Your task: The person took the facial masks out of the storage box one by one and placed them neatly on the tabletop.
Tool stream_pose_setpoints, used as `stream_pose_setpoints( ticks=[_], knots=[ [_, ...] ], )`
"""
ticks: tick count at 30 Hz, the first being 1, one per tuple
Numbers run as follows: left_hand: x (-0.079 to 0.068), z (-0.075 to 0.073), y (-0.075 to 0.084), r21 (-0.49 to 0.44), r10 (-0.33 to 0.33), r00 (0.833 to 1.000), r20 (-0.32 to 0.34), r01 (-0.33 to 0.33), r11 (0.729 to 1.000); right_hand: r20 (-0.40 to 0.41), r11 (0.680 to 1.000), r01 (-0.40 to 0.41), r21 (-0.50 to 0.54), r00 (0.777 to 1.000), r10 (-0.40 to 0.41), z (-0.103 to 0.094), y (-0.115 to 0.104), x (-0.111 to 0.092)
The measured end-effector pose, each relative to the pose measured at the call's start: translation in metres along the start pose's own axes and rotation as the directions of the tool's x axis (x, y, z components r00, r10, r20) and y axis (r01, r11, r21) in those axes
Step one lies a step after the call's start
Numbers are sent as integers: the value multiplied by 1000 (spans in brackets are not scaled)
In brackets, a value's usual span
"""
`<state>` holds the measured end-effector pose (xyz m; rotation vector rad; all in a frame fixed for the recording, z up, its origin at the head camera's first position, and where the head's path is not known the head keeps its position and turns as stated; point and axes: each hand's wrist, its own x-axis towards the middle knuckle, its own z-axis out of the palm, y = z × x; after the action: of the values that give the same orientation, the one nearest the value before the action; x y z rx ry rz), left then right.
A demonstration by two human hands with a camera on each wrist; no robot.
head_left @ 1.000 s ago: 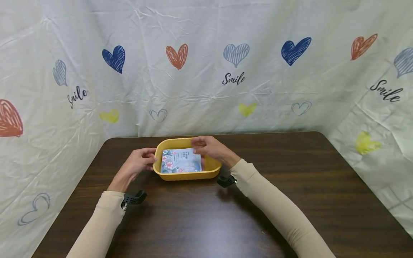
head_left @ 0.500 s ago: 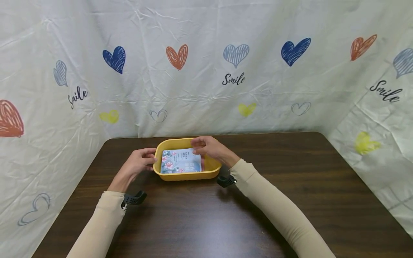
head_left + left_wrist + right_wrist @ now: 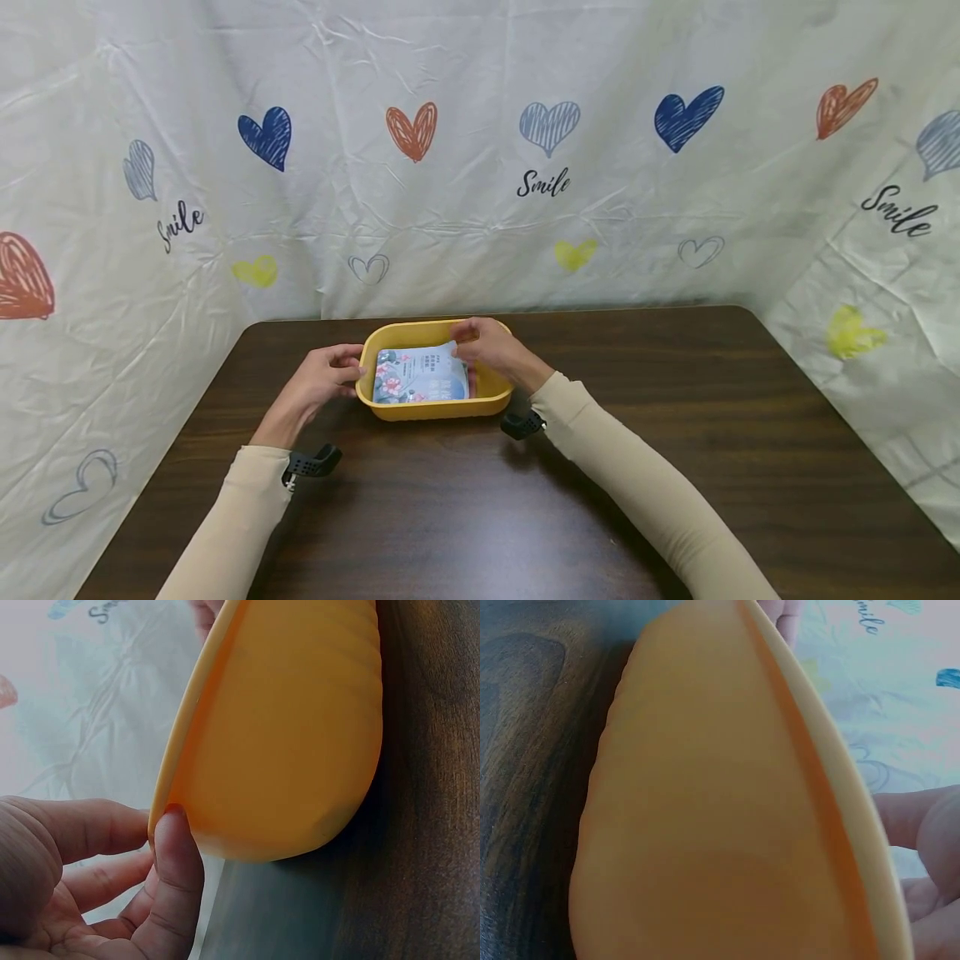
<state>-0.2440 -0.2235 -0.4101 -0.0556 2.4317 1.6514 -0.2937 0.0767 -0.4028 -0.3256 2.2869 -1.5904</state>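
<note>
A yellow plastic basket (image 3: 435,411) sits on the table near its far edge. In it lies a light-blue sachet (image 3: 420,375) with pink flowers and printed characters. My left hand (image 3: 321,379) pinches the left end of the basket's rim; the left wrist view shows the thumb and a finger on either side of it. My right hand (image 3: 495,348) reaches in over the right side, fingertips at the sachet's far right corner, which it seems to pinch and lift slightly. In the right wrist view the basket wall (image 3: 690,787) hides the fingertips and sachet.
A reddish edge (image 3: 472,382) shows under the sachet's right side. The dark wooden table (image 3: 675,417) extends to the right and toward me. Behind it hangs a white curtain (image 3: 465,208) printed with hearts and lettering.
My right hand has shifted slightly right and lower, and the sachet's far right corner has risen and bent. The left hand and the basket have stayed put.
</note>
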Motion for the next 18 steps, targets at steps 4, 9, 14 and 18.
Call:
stream_pose_setpoints(
  ticks=[4, 9, 14, 18],
  knots=[
    [0, 1, 0, -3, -1, 1000, 1, 1, 1000, 45, 998, -48, -37, 998, 49, 1, 0, 2],
    [0, 1, -1, -11, -3, 1000, 6, 3, 1000, 102, 998, -51, -36, 993, 54, 0, 0, 1],
    [-1, 1, -1, -15, 2, 1000, 10, -2, 1000, 171, 1000, -22, -16, 985, 25, -1, -1, -1],
    [-2, 1, 0, -22, 8, 1000, 15, -8, 1000, 210, 1000, -17, -21, 977, 21, -1, -1, -3]
  ],
)
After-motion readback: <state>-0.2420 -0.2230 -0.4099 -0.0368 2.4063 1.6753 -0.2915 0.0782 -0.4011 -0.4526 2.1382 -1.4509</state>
